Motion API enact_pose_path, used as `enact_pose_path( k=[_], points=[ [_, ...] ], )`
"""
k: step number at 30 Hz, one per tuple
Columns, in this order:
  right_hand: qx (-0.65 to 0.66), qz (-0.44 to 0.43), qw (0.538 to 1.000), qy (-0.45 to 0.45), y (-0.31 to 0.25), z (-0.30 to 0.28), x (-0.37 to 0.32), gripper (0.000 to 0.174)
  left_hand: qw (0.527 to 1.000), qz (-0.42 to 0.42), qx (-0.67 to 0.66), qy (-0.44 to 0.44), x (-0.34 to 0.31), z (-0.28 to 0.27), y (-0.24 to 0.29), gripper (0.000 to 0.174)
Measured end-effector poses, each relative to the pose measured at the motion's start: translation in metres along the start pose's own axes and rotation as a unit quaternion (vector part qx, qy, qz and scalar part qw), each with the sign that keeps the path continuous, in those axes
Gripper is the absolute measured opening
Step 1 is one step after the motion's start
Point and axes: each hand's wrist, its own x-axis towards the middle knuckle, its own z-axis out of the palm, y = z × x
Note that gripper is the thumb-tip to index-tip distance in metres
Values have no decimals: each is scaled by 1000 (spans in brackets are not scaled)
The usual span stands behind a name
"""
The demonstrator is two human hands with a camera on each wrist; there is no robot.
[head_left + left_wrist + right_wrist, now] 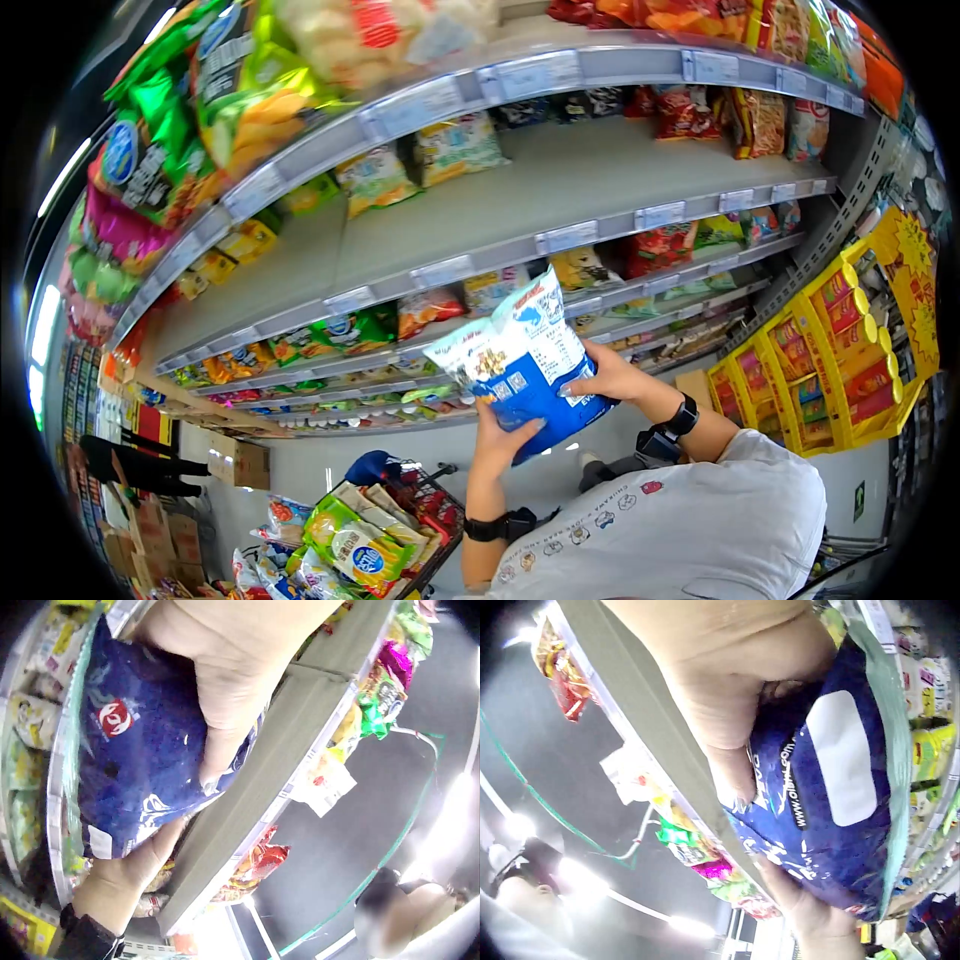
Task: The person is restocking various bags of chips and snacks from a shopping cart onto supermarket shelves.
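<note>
Both hands hold a blue and pale-green snack bag (525, 365) in front of the shelves, its printed back turned up toward the head camera. My left hand (497, 440) grips the lower left side, thumb lying over the front. On the right side, my right hand (608, 375) grips the bag with its thumb across the printed panel. In the left wrist view the bag (142, 742) shows a round red logo under the thumb's side. A white blank patch on the bag (842, 757) appears in the right wrist view. The fingers behind the bag are mostly hidden.
Shelves (600, 185) of snack bags curve across the front. Below left stands a shopping cart (445, 535) with several bags, including a green one (360, 545). A yellow display rack (810, 360) is at the right. Cardboard boxes (238, 460) and a person in black (140, 468) are at the left.
</note>
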Motion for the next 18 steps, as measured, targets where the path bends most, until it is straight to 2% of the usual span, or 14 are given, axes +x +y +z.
enact_pose_path(
  k=[2,4,5,6,8,9,10,11,12,14,18],
  points=[
    [-5,-65,998,-9,-11,-27,-17,80,995,-62,-81,5,21,19,-3,80],
    [113,-110,987,-27,-24,-46,-28,80,977,-115,-180,26,36,33,-1,66],
    [139,-107,982,-67,-38,-58,-32,81,969,-115,-220,7,45,38,-3,68],
    [216,-88,972,-42,-41,-63,-31,79,959,-115,-258,-10,53,41,-8,71],
    [280,-88,955,-42,-22,-87,-24,65,943,-131,-304,-31,61,49,-19,65],
    [276,-88,957,-16,-12,-90,-24,64,934,-136,-327,-43,68,53,-23,62],
    [269,-91,959,9,-5,-89,-24,62,919,-149,-357,-81,72,57,-30,65],
    [321,-51,945,27,4,-85,-26,61,904,-178,-370,-117,74,56,-43,62],
    [367,3,930,26,34,-87,-21,64,888,-207,-381,-151,76,54,-57,60],
    [414,34,910,-22,48,-80,-17,68,850,-269,-398,-216,77,60,-68,59],
    [407,16,913,22,48,-77,-9,72,759,-340,-445,-331,104,91,-50,56]
  ],
)
